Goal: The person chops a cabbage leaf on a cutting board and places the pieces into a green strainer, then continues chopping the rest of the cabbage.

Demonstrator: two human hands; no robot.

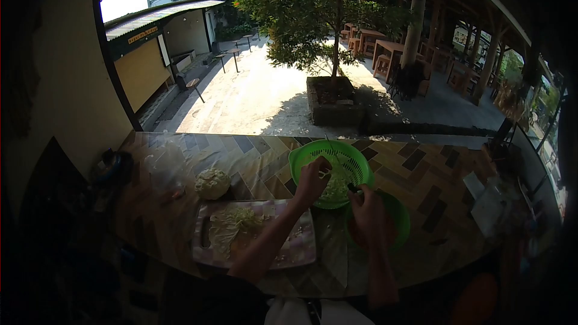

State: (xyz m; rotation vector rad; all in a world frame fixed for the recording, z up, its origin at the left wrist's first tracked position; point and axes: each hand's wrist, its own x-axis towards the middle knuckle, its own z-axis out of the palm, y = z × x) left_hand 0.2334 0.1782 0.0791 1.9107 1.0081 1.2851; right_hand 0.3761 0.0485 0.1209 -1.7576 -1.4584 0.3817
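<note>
Over a green colander point(296, 157) of pale shredded cabbage point(337, 189), my left hand point(314, 179) is closed, with pale shreds at its fingertips. My right hand point(367, 204) grips the black handle of a knife point(353, 187), its thin blade slanting up and away across the colander. Beneath my right hand stands a second green bowl point(397, 222), its contents dim and partly hidden by the wrist. To the left, a cutting board point(298, 229) carries cut cabbage point(241, 221), partly behind my left forearm. A cabbage head point(212, 183) sits beyond the board.
The table point(433, 174) has a herringbone pattern. A clear plastic bag point(165, 165) lies at its left, and dim clear containers point(490, 210) stand at its right. Beyond the far edge are a tree in a planter point(334, 108) and wooden tables point(388, 48).
</note>
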